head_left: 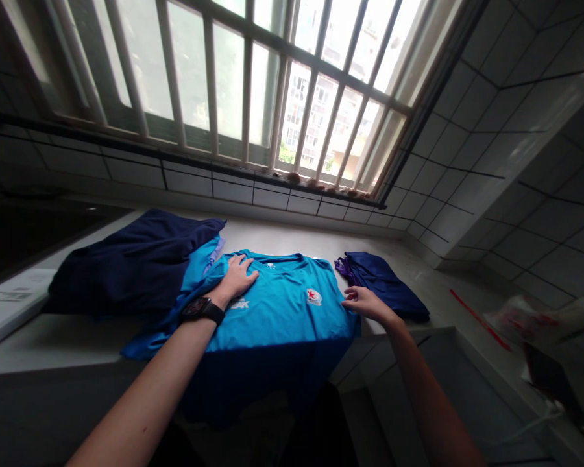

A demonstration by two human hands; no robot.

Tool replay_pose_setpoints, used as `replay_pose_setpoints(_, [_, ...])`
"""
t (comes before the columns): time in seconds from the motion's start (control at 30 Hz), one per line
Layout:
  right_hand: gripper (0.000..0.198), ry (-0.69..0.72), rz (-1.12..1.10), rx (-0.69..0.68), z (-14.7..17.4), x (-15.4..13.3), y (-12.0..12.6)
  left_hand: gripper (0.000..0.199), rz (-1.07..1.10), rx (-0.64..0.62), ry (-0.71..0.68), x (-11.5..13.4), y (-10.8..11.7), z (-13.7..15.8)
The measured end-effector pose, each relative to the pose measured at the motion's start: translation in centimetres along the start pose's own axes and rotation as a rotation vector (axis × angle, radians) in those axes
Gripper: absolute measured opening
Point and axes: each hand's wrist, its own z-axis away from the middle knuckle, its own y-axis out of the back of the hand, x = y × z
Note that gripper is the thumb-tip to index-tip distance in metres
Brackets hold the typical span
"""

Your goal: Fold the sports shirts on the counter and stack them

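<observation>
A bright blue T-shirt [277, 318] lies spread on the counter, its collar towards the window and its lower part hanging over the front edge. White lettering and a white badge with a red star show on its front. My left hand [237, 277], with a dark watch [203, 311] on the wrist, rests flat on the left side of the shirt, fingers spread. At the shirt's right edge is my right hand [367, 303], fingers loosely bent and apart. Whether they pinch any cloth is hard to see; they look open.
A pile of dark navy clothes [131, 259] sits on the left, with blue and lilac cloth beneath. Folded navy clothing [384, 282] lies on the right. A white box [12, 301] is far left; a clear plastic bag [518, 316] lies far right. Behind is a barred window [248, 97].
</observation>
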Motion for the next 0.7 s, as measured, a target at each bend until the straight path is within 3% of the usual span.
replay_pose_setpoints(0.1, [0.035,0.018,-0.006,-0.044,-0.3,-0.9,-1.3,0.055,0.006,0.011,-0.006,0.0,-0.1,0.1])
replay_pose_setpoints(0.23, [0.027,-0.016,-0.163,-0.07,-0.5,-0.8,-0.7,0.055,0.024,-0.002,0.015,0.2,0.1,0.2])
replay_pose_setpoints(0.43, [0.027,-0.051,-0.285,0.065,-0.4,0.8,1.4,0.058,0.033,-0.038,0.018,0.4,0.2,0.2])
replay_pose_setpoints(0.7, [0.026,0.06,0.42,0.474,-0.2,0.2,1.9,0.055,0.051,-0.002,0.003,0.0,-0.2,0.0])
